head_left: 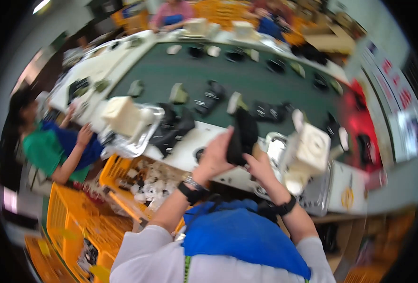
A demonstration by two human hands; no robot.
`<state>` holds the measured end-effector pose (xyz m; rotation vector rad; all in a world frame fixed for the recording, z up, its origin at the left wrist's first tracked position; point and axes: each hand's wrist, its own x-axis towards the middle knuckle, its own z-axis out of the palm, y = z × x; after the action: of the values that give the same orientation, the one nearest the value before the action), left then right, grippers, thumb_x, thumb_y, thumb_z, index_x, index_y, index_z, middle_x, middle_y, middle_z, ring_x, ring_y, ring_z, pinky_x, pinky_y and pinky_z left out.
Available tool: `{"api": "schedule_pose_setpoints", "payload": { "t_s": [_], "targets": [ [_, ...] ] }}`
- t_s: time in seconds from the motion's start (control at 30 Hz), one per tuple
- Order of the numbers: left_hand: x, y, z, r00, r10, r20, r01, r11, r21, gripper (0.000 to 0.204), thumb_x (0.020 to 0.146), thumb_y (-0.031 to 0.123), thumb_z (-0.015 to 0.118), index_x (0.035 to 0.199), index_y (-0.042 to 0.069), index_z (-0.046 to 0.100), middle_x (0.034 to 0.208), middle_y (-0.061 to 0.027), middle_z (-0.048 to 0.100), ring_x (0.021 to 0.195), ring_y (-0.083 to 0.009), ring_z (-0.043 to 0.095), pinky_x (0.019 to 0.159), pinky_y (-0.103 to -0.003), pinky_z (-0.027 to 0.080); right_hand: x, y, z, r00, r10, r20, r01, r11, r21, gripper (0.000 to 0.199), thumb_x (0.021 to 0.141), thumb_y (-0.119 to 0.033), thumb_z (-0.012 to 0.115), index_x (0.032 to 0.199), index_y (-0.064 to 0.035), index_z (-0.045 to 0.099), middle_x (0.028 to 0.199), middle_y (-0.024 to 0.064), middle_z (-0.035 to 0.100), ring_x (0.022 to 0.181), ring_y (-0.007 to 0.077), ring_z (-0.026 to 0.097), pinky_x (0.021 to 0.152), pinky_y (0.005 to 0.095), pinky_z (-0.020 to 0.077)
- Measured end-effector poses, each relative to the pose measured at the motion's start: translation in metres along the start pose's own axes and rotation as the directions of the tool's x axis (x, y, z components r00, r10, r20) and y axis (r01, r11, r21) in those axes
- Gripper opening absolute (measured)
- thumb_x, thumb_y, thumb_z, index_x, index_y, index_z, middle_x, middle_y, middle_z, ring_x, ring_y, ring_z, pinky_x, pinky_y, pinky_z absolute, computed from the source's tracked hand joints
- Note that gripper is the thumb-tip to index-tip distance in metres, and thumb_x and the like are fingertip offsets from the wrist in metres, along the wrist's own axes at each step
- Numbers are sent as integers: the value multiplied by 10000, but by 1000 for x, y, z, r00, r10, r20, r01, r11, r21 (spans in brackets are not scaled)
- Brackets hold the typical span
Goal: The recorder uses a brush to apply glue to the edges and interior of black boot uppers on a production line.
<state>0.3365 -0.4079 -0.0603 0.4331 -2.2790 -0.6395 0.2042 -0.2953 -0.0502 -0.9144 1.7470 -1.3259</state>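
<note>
A black, hollow-looking part (243, 134), its kind too blurred to make out, is held up in front of me over the white table edge (204, 134). My left hand (217, 153) is closed round its left side. At its lower right, my right hand (260, 166) grips the same part with bent fingers. Just beyond lie black plastic-wrapped pieces (268, 111) and a pale green and white piece (236, 103) on the green belt (159, 66). A cream block-shaped machine (312, 148) stands right of my right hand.
Another cream machine (124, 115) rests on a shiny metal tray (143, 141) at left. A person in green (44, 146) sits beyond it. Orange crates (60, 212), one holding white and dark scraps (154, 181), stand at lower left. Red material (362, 127) lies along the right side.
</note>
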Motion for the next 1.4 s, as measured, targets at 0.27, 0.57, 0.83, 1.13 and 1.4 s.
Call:
{"api": "schedule_pose_setpoints", "payload": {
  "t_s": [0.27,0.57,0.83,1.13,1.4],
  "targets": [
    [19,8,6,917,-185,353,324,861,-391,717,594,110,764,1221,1,434,1036,-116,605,903,-163,591,812,-291,456,-26,9,-60,999,26,-35,-20,988,156,407,903,-393,450,880,-17,602,704,46,601,587,104,529,548,238,431],
    [7,-9,6,784,-211,584,603,483,-635,626,649,136,715,1202,-16,464,1132,-82,558,1023,-164,530,905,-300,406,-77,69,-167,859,92,-504,-85,996,37,500,894,-433,449,674,-12,605,612,29,573,543,89,507,518,229,410],
    [10,-24,14,802,-126,584,597,208,-775,755,687,314,673,1287,-17,357,1208,-141,501,1098,-260,503,953,-358,385,-89,127,-152,792,-58,-608,59,998,-18,230,809,-204,627,821,24,652,690,72,636,635,137,591,581,273,463],
    [4,-34,20,759,-160,631,651,170,-740,819,641,375,737,1257,-20,369,1120,-127,535,991,-250,554,896,-367,439,-84,140,-140,766,-152,-625,-206,863,-462,304,784,-256,619,692,34,633,617,220,573,598,381,572,550,415,451],
    [3,-34,22,584,-132,801,798,277,-535,793,603,408,728,1209,-18,445,1086,-110,567,945,-200,571,826,-314,468,-93,126,-145,789,-174,-590,-163,865,-474,337,779,-240,620,624,59,595,565,227,546,559,385,558,529,428,434]
  ]
}}
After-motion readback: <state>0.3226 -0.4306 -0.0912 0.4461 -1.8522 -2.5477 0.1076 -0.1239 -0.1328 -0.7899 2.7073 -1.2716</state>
